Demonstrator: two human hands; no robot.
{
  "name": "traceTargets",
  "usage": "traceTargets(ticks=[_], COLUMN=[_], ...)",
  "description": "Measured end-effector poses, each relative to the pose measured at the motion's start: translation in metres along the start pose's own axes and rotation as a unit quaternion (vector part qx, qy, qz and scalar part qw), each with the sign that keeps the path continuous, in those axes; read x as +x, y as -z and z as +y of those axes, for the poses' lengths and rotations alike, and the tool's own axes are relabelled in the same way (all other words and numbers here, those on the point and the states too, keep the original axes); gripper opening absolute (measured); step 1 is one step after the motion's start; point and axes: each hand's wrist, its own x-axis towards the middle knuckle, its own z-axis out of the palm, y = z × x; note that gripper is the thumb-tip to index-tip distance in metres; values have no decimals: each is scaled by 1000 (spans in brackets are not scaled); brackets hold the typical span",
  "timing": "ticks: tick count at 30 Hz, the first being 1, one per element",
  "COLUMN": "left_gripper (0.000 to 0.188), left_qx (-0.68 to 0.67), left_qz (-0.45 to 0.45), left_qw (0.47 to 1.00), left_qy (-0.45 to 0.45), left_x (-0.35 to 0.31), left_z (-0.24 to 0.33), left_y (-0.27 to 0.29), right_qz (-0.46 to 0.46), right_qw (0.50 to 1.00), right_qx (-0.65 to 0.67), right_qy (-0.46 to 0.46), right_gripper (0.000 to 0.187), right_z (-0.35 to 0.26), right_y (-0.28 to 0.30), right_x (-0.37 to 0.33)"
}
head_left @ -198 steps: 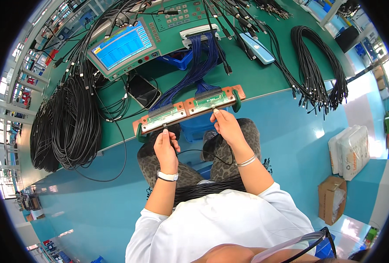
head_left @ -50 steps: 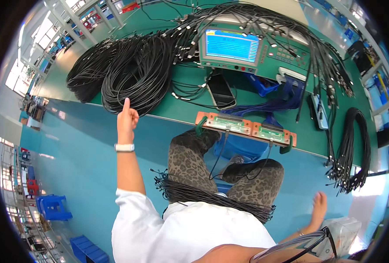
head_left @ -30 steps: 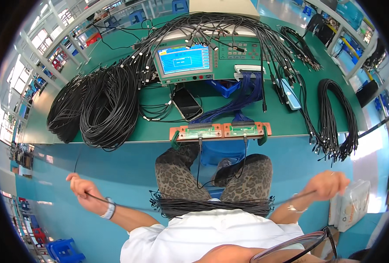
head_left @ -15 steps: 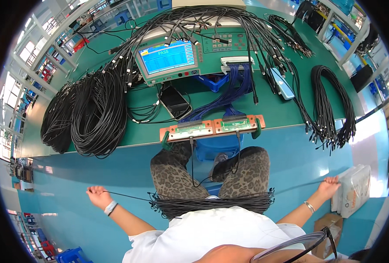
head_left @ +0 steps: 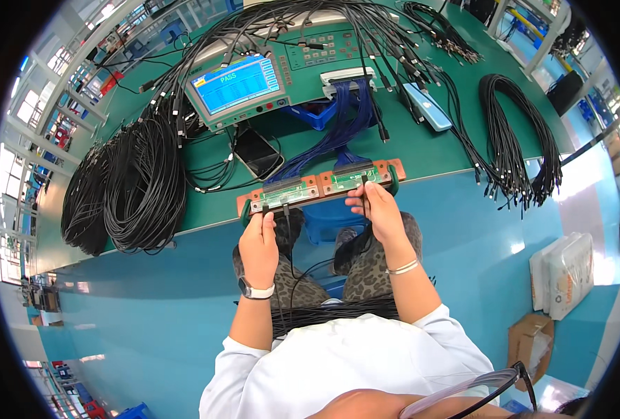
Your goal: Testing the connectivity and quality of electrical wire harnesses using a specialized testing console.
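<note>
- Head view: a green, flat worktop carries the gear, with a large hanging coil of thin black cables at its left edge.
- A boxy green-and-grey tester with a lit blue screen stands behind, joined by dark-blue wires to the fixture.
- A long copper-coloured fixture with two green circuit boards sits along the near edge.
- Left hand: fingers pinched on a small black cable plug at the left board's front edge, just beside a second dark plug that appears seated.
- Right hand: thumb and forefinger pinched on a slim black connector at the right board; whether it is seated cannot be told.
- The step looks like handling cable ends at the two boards; the next move calls for straight alignment with each socket, without snagging the neighbouring plug.
</note>
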Motion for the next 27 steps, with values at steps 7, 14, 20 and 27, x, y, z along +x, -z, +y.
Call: traceTargets(ticks=[7, 14, 20, 27], left_gripper=[28, 28, 29, 27], left_qx=[-293, -192, -437, -452], left_qz=[-4, 7, 11, -7], left_qw=[954, 981, 894, 878], left_qy=[62, 17, 101, 158], left_x=[5, 17, 3, -14], left_z=[-16, -16, -20, -21], left_y=[-38, -59, -78, -79], right_qz=[-30, -82, -81, -34], right_qw=[987, 991, 991, 989], right_qx=[72, 35, 23, 75], right_qy=[-142, -102, -101, -120], right_gripper=[25, 26, 25, 27], right_z=[-2, 11, 8, 11], right_y=[6, 20, 15, 6], right_x=[-34, -22, -13, -12])
